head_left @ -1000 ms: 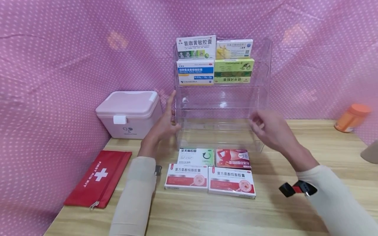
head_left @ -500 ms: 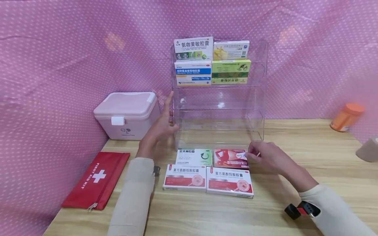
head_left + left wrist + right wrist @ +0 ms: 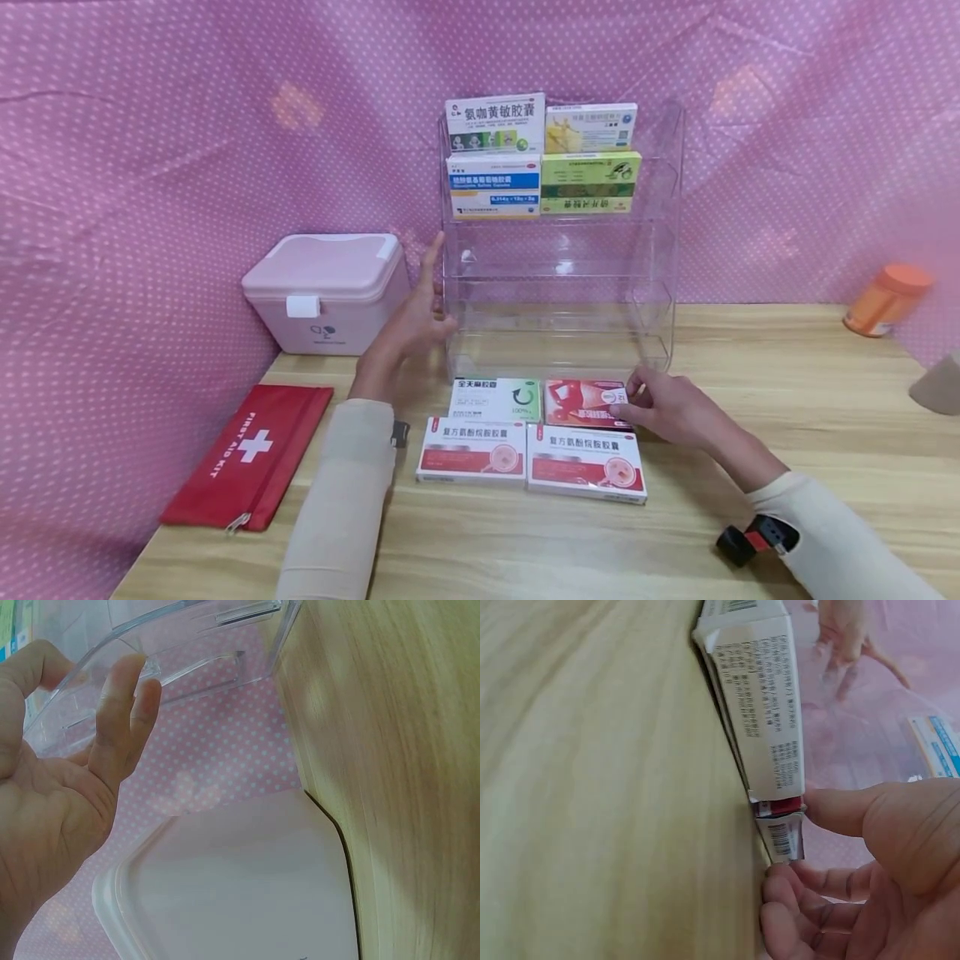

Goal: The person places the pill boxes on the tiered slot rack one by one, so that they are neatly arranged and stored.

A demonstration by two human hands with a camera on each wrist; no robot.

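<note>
The right hand (image 3: 663, 408) pinches the right end of the red medicine box (image 3: 585, 404), thumb on top and fingers curled under its edge; the right wrist view shows the same pinch on the box's end flap. The box lies flat on the wooden worktop (image 3: 787, 517), just in front of the clear acrylic rack (image 3: 558, 283), which stands at the worktop's back edge. The left hand (image 3: 412, 321) rests flat against the rack's left side wall, fingers straight and grasping nothing.

A white-and-green box (image 3: 495, 398) touches the red box on its left. Two white-and-red boxes (image 3: 528, 457) lie side by side just in front of both. Four medicine boxes (image 3: 543, 154) fill the rack's upper tiers. A pink storage case (image 3: 326, 287) sits at the back left corner, a red first aid pouch (image 3: 247, 454) along the left edge, and an orange bottle (image 3: 888, 300) near the back right.
</note>
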